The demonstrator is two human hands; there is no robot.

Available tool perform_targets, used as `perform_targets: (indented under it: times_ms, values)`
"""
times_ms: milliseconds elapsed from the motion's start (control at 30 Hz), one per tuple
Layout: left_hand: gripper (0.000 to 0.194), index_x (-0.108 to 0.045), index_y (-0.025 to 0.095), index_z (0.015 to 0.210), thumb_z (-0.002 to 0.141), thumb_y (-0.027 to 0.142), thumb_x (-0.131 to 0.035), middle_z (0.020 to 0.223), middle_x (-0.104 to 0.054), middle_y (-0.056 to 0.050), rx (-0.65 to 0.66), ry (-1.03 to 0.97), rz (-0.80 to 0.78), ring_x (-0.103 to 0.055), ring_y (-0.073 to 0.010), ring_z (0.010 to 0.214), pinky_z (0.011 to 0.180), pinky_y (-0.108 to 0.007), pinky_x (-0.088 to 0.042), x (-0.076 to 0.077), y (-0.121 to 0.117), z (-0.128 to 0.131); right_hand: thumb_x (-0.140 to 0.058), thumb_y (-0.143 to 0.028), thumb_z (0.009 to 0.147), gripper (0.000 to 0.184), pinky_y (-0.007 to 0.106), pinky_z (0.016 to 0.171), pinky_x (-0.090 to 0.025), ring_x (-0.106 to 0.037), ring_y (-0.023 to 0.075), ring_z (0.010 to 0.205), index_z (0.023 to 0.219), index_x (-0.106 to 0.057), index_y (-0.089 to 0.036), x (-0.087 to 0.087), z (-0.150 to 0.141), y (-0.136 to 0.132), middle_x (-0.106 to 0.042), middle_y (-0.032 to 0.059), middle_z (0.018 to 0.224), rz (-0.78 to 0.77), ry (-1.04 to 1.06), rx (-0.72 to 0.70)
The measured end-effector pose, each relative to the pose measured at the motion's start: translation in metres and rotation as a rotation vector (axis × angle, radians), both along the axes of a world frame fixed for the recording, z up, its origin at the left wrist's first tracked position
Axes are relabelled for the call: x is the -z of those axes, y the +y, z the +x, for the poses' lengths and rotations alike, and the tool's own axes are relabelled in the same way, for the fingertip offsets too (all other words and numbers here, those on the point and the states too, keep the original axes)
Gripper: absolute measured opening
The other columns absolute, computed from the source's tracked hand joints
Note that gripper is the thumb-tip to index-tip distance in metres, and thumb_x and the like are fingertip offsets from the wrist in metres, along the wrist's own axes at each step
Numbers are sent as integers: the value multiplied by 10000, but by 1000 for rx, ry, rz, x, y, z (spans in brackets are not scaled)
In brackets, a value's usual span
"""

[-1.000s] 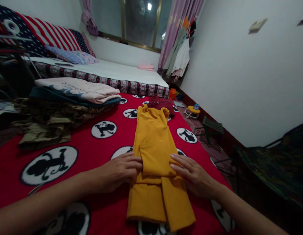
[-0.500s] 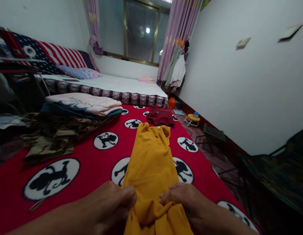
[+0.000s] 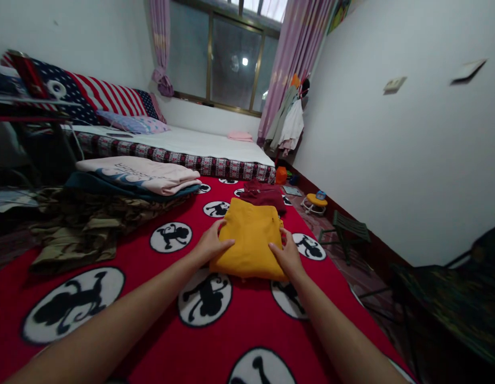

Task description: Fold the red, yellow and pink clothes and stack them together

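Observation:
A yellow garment (image 3: 251,240), folded into a compact block, lies on the red blanket (image 3: 151,298) patterned with black-and-white monkey circles. My left hand (image 3: 211,243) grips its left edge, thumb on top and the other fingers partly hidden at the side. On the opposite edge, my right hand (image 3: 288,254) holds it the same way, with the thumb over the cloth. Just behind the yellow bundle is a folded dark red garment (image 3: 264,194), partly covered from view.
To the left are a folded pale pink top (image 3: 143,173) on a teal cloth and camouflage clothing (image 3: 79,229). A white-covered bed (image 3: 191,140) stands beyond. Along the right are a green folding stool (image 3: 349,226), a small yellow stool (image 3: 316,200) and a camouflage chair (image 3: 451,298).
The yellow garment's near part has been folded over away from me, making it much shorter. Both hands have moved forward and now hold its sides.

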State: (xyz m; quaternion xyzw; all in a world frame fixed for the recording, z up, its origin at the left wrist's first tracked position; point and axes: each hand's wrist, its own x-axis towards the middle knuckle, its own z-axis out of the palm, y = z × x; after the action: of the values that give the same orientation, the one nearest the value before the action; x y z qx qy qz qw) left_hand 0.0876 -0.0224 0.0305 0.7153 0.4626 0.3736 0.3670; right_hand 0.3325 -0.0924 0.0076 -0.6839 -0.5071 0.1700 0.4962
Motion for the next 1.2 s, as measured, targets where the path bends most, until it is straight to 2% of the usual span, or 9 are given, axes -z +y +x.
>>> perform_targets:
  times_ms: [100, 233, 300, 433, 533, 700, 900, 1000, 1200]
  values:
    - [444, -573, 168, 1213, 782, 253, -641, 1221, -631, -111, 50, 229, 134, -610, -260, 1100, 964, -383, -473, 6, -15, -10, -593, -285, 718, 579, 466, 969, -475, -592, 275, 1100, 1276, -490, -168, 0, 1, -10, -608, 142, 1186, 41, -213, 33]
    - [367, -648, 188, 1182, 825, 252, -594, 1324, -549, -131, -7, 474, 446, -524, -298, 1216, 1034, -445, -425, -17, -27, -2, -509, -200, 777, 546, 458, 1114, -347, -437, 261, 1311, 1320, -508, -151, -26, -17, -11, -497, 150, 1379, 152, -520, 56]
    - [378, -630, 191, 1232, 875, 268, -533, 1415, -489, -124, 101, 525, 558, -443, -288, 1313, 1114, -462, -339, -25, -27, 15, -425, -171, 838, 539, 423, 1156, -290, -374, 222, 1373, 1373, -478, -137, -34, -35, -5, -450, 131, 1454, 160, -595, -47]
    - [506, -424, 166, 1446, 959, 280, -350, 1544, -346, -124, 302, 646, 464, -283, -278, 1436, 1170, -542, -191, -12, -11, 53, -300, -176, 925, 540, 459, 1184, -199, -260, 218, 1447, 1451, -405, -111, -30, -57, 19, -377, 105, 1531, -96, -703, -174]
    - [550, -334, 211, 1500, 975, 371, -309, 1597, -213, -86, 265, 692, 393, -147, -282, 1479, 1174, -578, -93, 2, 12, 67, -291, -309, 976, 541, 543, 1166, -160, -188, 272, 1470, 1475, -371, -116, -22, -49, 39, -288, 118, 1570, -316, -767, -92]
    - [637, -321, 225, 1509, 955, 539, -309, 1614, -130, -71, 157, 692, 369, -67, -297, 1489, 1175, -564, -54, 9, 52, 72, -273, -485, 987, 591, 581, 1159, -90, -92, 288, 1488, 1502, -331, -201, -16, -25, 60, -179, 88, 1606, -407, -842, 5]
    - [669, -307, 207, 1515, 942, 551, -337, 1595, -207, -133, -82, 585, 244, -195, -340, 1461, 1148, -553, -194, 19, 84, 76, -287, -534, 971, 621, 556, 1157, -132, -100, 309, 1483, 1497, -347, -210, -9, -22, 70, -166, 102, 1611, -407, -779, 120]
    - [612, -373, 83, 1469, 963, 426, -347, 1504, -381, -205, -194, 527, 248, -364, -330, 1384, 1127, -467, -284, 24, 92, 75, -280, -519, 972, 632, 538, 1156, -164, -126, 297, 1480, 1502, -332, -179, -8, -20, 73, -160, 112, 1611, -409, -748, 148]
    - [541, -425, 72, 1419, 952, 344, -404, 1379, -538, -191, -155, 508, 311, -474, -302, 1298, 1097, -431, -331, 29, 80, 53, -236, -491, 983, 634, 504, 1133, -257, -117, 271, 1484, 1536, -228, -179, -12, -16, 71, -90, 110, 1624, -480, -683, 168]
